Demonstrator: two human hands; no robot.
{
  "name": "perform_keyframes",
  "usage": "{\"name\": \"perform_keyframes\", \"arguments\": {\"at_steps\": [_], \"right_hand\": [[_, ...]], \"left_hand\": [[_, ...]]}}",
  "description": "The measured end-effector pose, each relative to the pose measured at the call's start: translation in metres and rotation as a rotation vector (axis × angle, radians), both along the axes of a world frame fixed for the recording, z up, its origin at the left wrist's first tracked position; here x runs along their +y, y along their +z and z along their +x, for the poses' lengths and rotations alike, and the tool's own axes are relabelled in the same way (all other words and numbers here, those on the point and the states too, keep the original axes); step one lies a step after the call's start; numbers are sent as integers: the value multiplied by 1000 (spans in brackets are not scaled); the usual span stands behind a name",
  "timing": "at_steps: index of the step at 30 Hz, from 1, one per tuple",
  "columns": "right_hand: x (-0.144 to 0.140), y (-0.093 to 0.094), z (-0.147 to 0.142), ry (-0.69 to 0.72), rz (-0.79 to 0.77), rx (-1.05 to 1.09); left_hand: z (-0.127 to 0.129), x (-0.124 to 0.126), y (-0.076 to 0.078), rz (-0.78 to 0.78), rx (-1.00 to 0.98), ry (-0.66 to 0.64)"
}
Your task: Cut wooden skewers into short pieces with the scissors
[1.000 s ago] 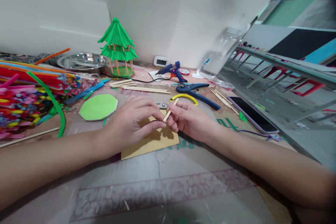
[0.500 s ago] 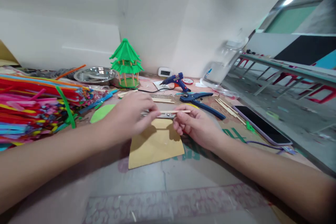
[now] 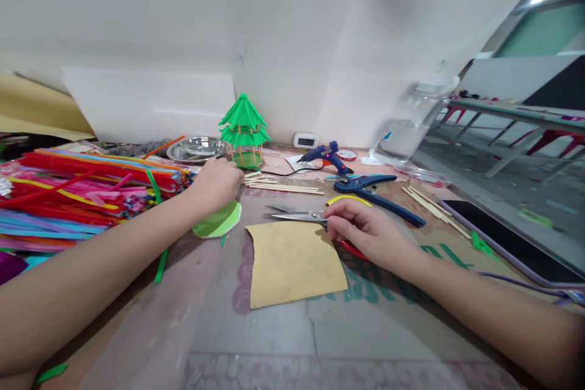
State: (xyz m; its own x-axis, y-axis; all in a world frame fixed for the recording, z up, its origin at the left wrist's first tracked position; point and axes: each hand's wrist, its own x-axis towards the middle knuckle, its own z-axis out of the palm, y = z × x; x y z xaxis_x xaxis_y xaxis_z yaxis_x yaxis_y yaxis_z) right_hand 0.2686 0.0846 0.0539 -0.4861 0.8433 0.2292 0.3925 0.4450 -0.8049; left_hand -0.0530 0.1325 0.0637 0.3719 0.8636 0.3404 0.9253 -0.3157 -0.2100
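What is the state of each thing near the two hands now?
left hand: stretched to the wooden sticks
right hand: resting on the scissors
scissors: blades slightly open, flat
brown paper: flat, untouched
glue gun: red light on

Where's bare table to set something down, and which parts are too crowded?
Free: the near table in front of the tan card, between both forearms. Crowded: the left side under the pipe cleaners; the back strip with sticks, pagoda model, glue gun, cutter; scissors by the right hand.
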Motion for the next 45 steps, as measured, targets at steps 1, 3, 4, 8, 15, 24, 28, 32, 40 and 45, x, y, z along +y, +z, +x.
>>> {"name": "perform_keyframes", "arguments": {"at_steps": [1,3,4,8,15,24,28,32,40,45], "right_hand": [[0,0,0,0,4,-8],[1,-1,1,-2,20,-24],[1,-1,1,-4,36,-32],[1,1,1,2,103,-83],[3,-4,4,8,480,-315],[9,-11,4,25,562,-537],[10,-4,7,32,541,-515],[17,5,16,47,504,-573],[15,37,29,113,344,-683],[8,41,24,-118,108,-55]], "left_hand": [[-1,0,0,0,-1,0],[-5,2,2,-2,-10,-8],[-7,3,4,-4,-19,-13],[-9,5,11,-17,-75,-49],[18,-2,-8,-142,-127,-295],[25,-4,-16,-144,-176,-292],[32,-1,-10,-144,-172,-254],[40,9,-10,-177,-157,-211],[53,3,14,-222,-199,-190],[61,-35,40,-522,-485,-302]]}}
